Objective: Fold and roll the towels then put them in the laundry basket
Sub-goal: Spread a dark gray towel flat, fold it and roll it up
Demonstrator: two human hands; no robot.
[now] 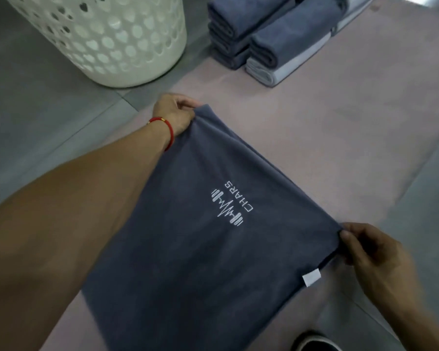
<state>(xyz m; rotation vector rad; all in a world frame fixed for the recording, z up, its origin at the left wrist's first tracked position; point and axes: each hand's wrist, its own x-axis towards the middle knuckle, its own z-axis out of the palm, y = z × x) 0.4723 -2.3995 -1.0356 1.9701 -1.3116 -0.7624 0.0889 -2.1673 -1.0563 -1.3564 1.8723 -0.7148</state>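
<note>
left hand (pixel 174 114) – right hand (pixel 373 252) | both pinch towel (pixel 200 236) corners

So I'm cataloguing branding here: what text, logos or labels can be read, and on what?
"CHARS", white letters beside a barbell-and-pulse-line logo, on the dark blue-grey towel.
Small white fabric tag on that towel's edge: no text visible.
Nothing readable on the white perforated laundry basket.
</note>
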